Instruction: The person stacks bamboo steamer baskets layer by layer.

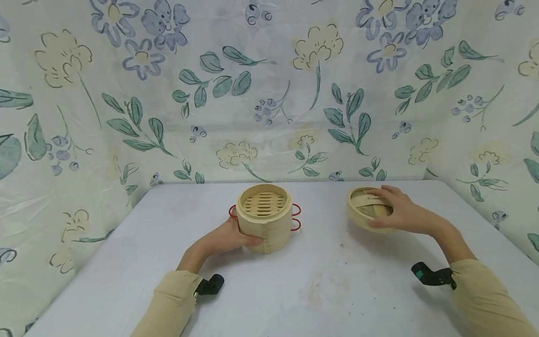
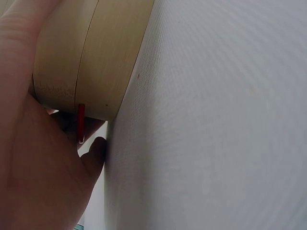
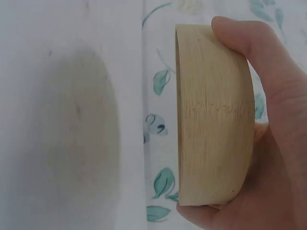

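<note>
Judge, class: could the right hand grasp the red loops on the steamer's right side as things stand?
Probably not: the right hand is gripping the lid, though nothing stands between it and the red loops.

Wht tbl w/ smudges; flwr-print backdrop behind.

You have steamer basket standing on tabletop, little left of middle, close to back edge. Your left hand is at basket's left side, reaching to its front. Handles: one visible at basket's left, two at right, one above other. Right of basket, well apart, towards back right corner: lid, above tabletop, your right hand at its right side. Behind back edge: cloth, also beside left and right edges.
</note>
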{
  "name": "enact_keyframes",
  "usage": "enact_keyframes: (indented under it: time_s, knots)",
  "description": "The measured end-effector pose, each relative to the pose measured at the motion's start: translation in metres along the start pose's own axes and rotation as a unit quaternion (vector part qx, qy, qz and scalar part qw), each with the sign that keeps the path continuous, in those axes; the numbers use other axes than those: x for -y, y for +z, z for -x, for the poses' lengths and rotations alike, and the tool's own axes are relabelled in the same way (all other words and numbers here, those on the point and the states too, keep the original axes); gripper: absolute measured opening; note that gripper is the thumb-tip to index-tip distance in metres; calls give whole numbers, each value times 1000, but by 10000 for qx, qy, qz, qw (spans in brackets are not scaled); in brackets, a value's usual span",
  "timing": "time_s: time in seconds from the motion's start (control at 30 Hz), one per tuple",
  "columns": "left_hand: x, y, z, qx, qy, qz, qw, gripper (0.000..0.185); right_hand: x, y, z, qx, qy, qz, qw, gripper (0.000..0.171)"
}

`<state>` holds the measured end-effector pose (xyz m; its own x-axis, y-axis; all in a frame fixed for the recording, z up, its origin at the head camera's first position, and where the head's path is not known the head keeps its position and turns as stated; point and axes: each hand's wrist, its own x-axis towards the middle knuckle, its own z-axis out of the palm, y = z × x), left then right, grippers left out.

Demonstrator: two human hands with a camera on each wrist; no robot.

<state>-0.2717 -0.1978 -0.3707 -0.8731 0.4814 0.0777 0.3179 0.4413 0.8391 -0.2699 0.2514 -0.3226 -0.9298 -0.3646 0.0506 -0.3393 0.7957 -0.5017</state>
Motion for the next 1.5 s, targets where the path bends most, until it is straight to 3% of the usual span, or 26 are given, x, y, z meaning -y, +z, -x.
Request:
enact_keyframes:
  time_s: [0.5, 1.0, 1.27, 1.5]
  knots:
    - [0, -1, 0, 7, 4, -100, 9999, 86, 40, 15, -10, -14, -510, -56, 9987, 85]
    - [0, -1, 1, -21, 20, -98, 9999, 86, 67, 23, -42, -3, -556, -354, 9978, 89]
    - [-2, -1, 1, -49, 115, -40, 9999, 85, 95, 21, -48, 18, -765, -288, 9967, 88]
    - [-4, -1, 2, -38, 7, -46, 10000, 86, 114, 23, -56, 96, -890, -299, 9955, 87]
